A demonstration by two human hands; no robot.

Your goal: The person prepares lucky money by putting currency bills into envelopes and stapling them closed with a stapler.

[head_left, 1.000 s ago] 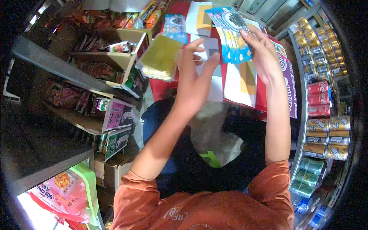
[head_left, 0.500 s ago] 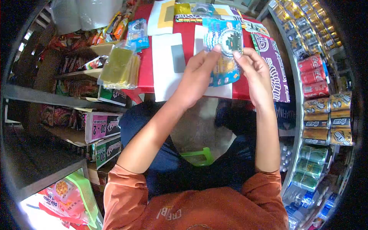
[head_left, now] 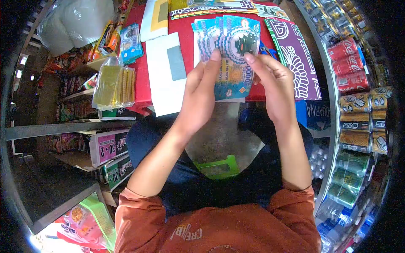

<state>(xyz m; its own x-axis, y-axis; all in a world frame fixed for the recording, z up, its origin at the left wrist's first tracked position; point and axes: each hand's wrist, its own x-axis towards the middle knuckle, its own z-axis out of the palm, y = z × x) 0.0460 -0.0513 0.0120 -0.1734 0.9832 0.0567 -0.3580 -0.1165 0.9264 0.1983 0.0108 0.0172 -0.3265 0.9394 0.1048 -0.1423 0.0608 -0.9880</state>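
- Currently, blue printed slips [head_left: 239, 38] are fanned and overlapping, held up over the near part of the red tabletop [head_left: 190, 44], between both hands.
- Left hand [head_left: 199, 95]: thumb laid along the front of the slips, tip pressing near their middle; remaining fingers mostly hidden behind, so their spread cannot be told.
- Right hand [head_left: 276, 84]: thumb tip on the front by the right edge, pinching the slips against curled fingers, these partly hidden.
- Left of the slips: white envelope [head_left: 162, 86] with a grey rectangle, lying flat; white-and-yellow envelope [head_left: 155, 27] beyond it.
- Farther left: blue packet [head_left: 130, 44] and, nearer the body, a stack of yellowish plastic-wrapped packets [head_left: 110, 84].
- Right of the right hand: purple patterned sheet [head_left: 297, 63] at the table's right side.
- Outer right: red cans [head_left: 349, 63], shelved.
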